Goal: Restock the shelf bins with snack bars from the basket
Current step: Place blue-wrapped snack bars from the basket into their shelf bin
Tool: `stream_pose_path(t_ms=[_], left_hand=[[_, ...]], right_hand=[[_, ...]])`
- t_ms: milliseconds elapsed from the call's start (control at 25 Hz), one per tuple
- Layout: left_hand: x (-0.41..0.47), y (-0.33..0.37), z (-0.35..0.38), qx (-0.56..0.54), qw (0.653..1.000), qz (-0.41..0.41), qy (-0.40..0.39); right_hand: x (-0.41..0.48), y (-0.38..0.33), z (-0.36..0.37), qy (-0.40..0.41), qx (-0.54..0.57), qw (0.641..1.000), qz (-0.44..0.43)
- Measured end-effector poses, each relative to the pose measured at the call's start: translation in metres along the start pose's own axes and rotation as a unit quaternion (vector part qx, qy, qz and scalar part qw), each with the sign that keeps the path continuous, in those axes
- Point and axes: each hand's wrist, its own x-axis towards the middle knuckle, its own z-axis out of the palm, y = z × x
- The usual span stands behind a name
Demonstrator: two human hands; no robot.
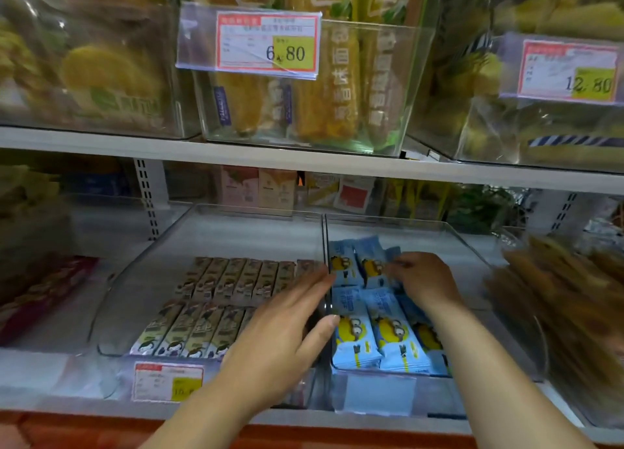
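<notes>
At the back row of the right bin, the right hand pinches one of the blue snack bars with curled fingers; the left hand, fingers straight, spans the shared bin wall. A clumsy push could ruck the rows or spill bars into the left bin.

- Hands: two, left hand and right hand.
- Clear upper bins: three.
- Lower bins holding snack bars: two.
- Red-bordered price labels: three.
- Brown snack bars: seven in back row, at least four in front.
- Blue snack bars: three in front row, two showing behind.
</notes>
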Motion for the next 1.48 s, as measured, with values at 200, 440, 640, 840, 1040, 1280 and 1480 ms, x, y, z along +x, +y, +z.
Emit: stream_pose_path(t_ms=[200,440,640,840,1040,1280,1480], left_hand=[[0.004,0.006,-0.008,-0.058,0.998,-0.007,0.021],[-0.09,0.003,-0.038,-0.101,0.979,-0.061,0.166],[-0.239,-0.055,-0.012,-0.104,0.928,-0.319,0.165],[-0.343,-0.091,0.015,-0.129,0.856,-0.493,0.088],[-0.364,-0.1,0.015,-0.126,0.849,-0.511,0.051],[-0.363,-0.103,0.017,-0.15,0.834,-0.53,0.016],[-0.358,-0.1,0.022,-0.162,0.827,-0.538,0.013]], right_hand=[[-0.014,-0.012,-0.012,0.06,-0.017,0.998,0.01],[-0.143,-0.076,-0.001,0.126,0.258,0.937,-0.196],[-0.252,-0.076,0.102,-0.164,0.149,0.944,-0.246],[-0.274,-0.047,0.223,-0.438,-0.01,0.899,-0.022],[-0.295,-0.038,0.314,-0.435,0.179,0.838,0.279],[-0.296,-0.045,0.388,-0.39,0.044,0.871,0.295],[-0.297,-0.043,0.401,-0.365,0.077,0.868,0.326]])
